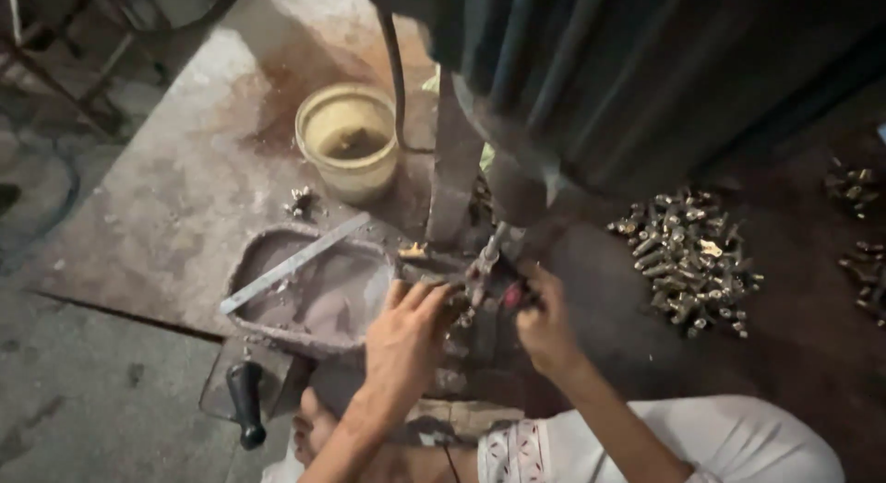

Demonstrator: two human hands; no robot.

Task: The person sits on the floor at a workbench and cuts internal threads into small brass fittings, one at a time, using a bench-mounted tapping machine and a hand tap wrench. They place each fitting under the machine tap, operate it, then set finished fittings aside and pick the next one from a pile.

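My left hand [406, 340] rests fingers forward on the work area under a drill spindle [487, 252], touching something small that I cannot make out. My right hand [544, 322] is curled beside it on the right, fingers pinched around a small part with a red tip [513, 296]. The dark machine head [591, 68] rises above both hands and hides the work spot between them.
A dusty oval tray [277, 322] with a flat metal strip [293, 262] across it lies to the left. A yellow bucket [349, 142] stands behind it. A heap of small brass fittings [688, 257] lies to the right, more at the far right [858, 188]. A black-handled tool [245, 402] lies near the front left.
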